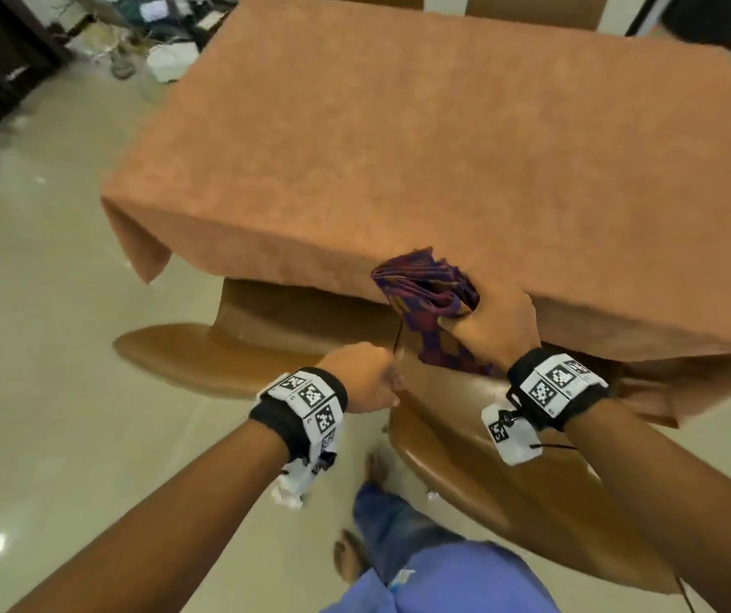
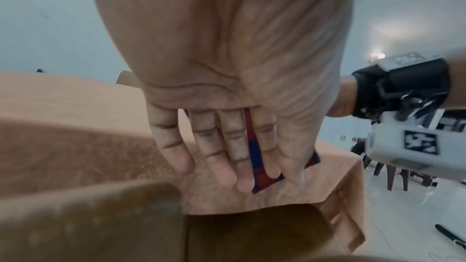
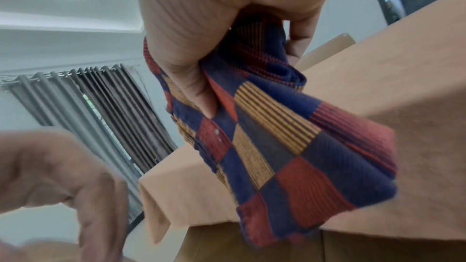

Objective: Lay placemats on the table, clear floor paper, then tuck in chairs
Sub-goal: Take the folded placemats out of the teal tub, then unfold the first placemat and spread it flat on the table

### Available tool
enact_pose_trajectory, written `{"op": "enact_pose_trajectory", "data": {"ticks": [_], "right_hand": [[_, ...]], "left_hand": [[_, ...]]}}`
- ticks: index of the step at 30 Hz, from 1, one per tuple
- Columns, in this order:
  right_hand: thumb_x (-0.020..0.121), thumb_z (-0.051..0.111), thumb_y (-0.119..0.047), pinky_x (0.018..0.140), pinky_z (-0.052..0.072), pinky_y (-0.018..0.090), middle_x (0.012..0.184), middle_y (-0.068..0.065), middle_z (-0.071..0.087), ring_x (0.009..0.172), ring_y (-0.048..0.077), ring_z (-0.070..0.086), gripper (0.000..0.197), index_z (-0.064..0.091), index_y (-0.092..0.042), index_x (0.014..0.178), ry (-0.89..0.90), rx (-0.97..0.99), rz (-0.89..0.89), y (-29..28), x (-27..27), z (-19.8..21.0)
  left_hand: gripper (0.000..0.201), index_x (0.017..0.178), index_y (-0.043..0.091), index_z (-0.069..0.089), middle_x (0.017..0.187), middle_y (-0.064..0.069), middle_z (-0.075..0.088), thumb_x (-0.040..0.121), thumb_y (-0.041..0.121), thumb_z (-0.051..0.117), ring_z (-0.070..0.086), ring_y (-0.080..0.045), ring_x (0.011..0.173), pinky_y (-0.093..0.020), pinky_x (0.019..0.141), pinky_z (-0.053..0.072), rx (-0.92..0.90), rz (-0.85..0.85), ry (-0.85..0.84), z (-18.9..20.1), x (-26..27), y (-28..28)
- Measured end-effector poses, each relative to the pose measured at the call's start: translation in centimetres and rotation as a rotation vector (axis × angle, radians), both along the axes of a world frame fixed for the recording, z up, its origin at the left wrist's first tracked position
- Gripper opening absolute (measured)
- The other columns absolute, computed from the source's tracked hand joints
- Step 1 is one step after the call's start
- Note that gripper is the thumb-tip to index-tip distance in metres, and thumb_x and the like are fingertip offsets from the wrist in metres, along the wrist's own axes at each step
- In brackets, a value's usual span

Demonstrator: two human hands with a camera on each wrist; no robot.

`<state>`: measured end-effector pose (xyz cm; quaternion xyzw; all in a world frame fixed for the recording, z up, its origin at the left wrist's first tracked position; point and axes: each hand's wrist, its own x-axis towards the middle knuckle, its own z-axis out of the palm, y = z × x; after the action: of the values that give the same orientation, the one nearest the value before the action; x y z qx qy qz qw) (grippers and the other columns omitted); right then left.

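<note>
Head view shows my right hand (image 1: 494,327) gripping bunched placemats (image 1: 425,298); my left hand (image 1: 361,382) hangs loose-fingered. I see none laid on the table (image 1: 399,139) yet.

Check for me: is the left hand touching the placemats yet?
Cannot tell. In the head view the left hand sits beside the placemats gripped by the right hand; the left wrist view overlaps them without showing contact.

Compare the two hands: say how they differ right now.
The right hand grips a bunched stack of checked placemats, fingers curled round the cloth; the left hand holds nothing, its fingers extended and loosely spread in the left wrist view. The right hand is raised at the table's near edge; the left sits lower, over the chairs' backs. Both wear a black wristband with printed markers.
</note>
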<state>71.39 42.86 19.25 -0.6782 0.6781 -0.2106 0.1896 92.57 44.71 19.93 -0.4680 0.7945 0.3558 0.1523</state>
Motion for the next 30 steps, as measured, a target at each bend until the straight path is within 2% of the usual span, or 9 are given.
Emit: {"op": "enact_pose_trajectory", "data": {"ticks": [4, 9, 15, 19, 22, 25, 27, 29, 30], "right_hand": [[0.072, 0.076, -0.043, 0.081, 0.053, 0.03, 0.111, -0.008, 0.071, 0.1, 0.014, 0.065, 0.053, 0.06, -0.033, 0.121, -0.21, 0.026, -0.066, -5.4, 0.0, 0.9], [0.075, 0.08, -0.033, 0.085, 0.052, 0.03, 0.108, -0.018, 0.065, 0.096, 0.001, 0.061, 0.053, 0.057, -0.036, 0.122, -0.491, 0.058, -0.094, -13.7, -0.7, 1.8], [0.075, 0.077, -0.034, 0.09, 0.053, 0.042, 0.115, -0.011, 0.068, 0.103, 0.011, 0.065, 0.05, 0.057, -0.032, 0.12, -0.629, 0.022, -0.187, -25.9, -1.5, 0.8], [0.077, 0.078, -0.026, 0.091, 0.054, 0.043, 0.111, -0.005, 0.069, 0.1, 0.015, 0.066, 0.049, 0.059, -0.021, 0.122, -0.789, -0.037, -0.311, -35.0, -1.8, 0.1], [0.077, 0.077, -0.03, 0.09, 0.055, 0.044, 0.113, 0.0, 0.069, 0.1, 0.017, 0.067, 0.05, 0.058, -0.017, 0.122, -0.85, -0.094, -0.426, -42.1, -2.9, -1.7], [0.077, 0.076, -0.035, 0.092, 0.053, 0.04, 0.118, 0.002, 0.067, 0.106, 0.021, 0.065, 0.057, 0.055, -0.016, 0.126, -0.717, -0.018, -0.573, -47.1, -3.8, -4.9], [0.077, 0.075, -0.038, 0.098, 0.047, 0.038, 0.13, 0.01, 0.058, 0.119, 0.028, 0.057, 0.073, 0.043, -0.011, 0.137, -0.414, 0.068, -0.648, -48.2, -4.5, -7.4], [0.077, 0.072, -0.046, 0.105, 0.039, 0.044, 0.139, 0.016, 0.045, 0.126, 0.035, 0.046, 0.089, 0.028, -0.011, 0.146, -0.104, 0.062, -0.67, -48.4, -4.8, -9.0], [0.078, 0.069, -0.049, 0.106, 0.038, 0.047, 0.14, 0.016, 0.043, 0.126, 0.036, 0.044, 0.087, 0.028, -0.014, 0.146, 0.024, 0.004, -0.637, -48.3, -4.7, -9.5]], "left_hand": [[0.019, 0.1, 0.032, 0.066, 0.1, 0.009, 0.068, 0.082, 0.039, 0.064, 0.064, -0.015, 0.094, -0.038, 0.087, 0.052, -0.063, 0.081, 0.0, 0.3, 2.5, -8.2], [0.036, 0.119, 0.025, 0.061, 0.124, -0.002, 0.061, 0.085, 0.034, 0.065, 0.057, -0.021, 0.112, -0.035, 0.095, 0.046, -0.196, 0.169, -0.056, 0.5, 4.2, -18.5], [0.055, 0.131, 0.025, 0.051, 0.133, -0.007, 0.052, 0.08, 0.038, 0.07, 0.051, -0.028, 0.119, -0.039, 0.098, 0.044, -0.272, 0.174, -0.146, -0.8, 3.7, -30.1], [0.067, 0.137, 0.018, 0.047, 0.146, -0.008, 0.042, 0.078, 0.034, 0.074, 0.043, -0.027, 0.132, -0.038, 0.108, 0.036, -0.284, 0.127, -0.144, -2.4, 3.1, -36.9], [0.071, 0.137, 0.016, 0.048, 0.149, -0.005, 0.041, 0.075, 0.033, 0.076, 0.042, -0.025, 0.134, -0.034, 0.11, 0.033, -0.299, 0.106, -0.1, -3.8, 2.5, -41.9], [0.075, 0.137, 0.015, 0.048, 0.149, -0.004, 0.041, 0.072, 0.033, 0.078, 0.042, -0.023, 0.134, -0.031, 0.11, 0.032, -0.311, 0.096, -0.069, -5.4, 2.4, -46.2], [0.08, 0.14, 0.017, 0.045, 0.151, -0.003, 0.038, 0.069, 0.034, 0.079, 0.041, -0.023, 0.135, -0.03, 0.11, 0.032, -0.297, 0.092, -0.076, -6.2, 2.4, -47.8], [0.086, 0.14, 0.019, 0.043, 0.15, -0.002, 0.038, 0.065, 0.04, 0.081, 0.043, -0.026, 0.133, -0.032, 0.11, 0.035, -0.281, 0.053, -0.107, -7.3, 2.7, -49.0], [0.089, 0.14, 0.02, 0.044, 0.15, -0.002, 0.038, 0.063, 0.043, 0.082, 0.044, -0.027, 0.131, -0.035, 0.109, 0.036, -0.273, 0.026, -0.128, -7.9, 2.9, -49.3]]}}
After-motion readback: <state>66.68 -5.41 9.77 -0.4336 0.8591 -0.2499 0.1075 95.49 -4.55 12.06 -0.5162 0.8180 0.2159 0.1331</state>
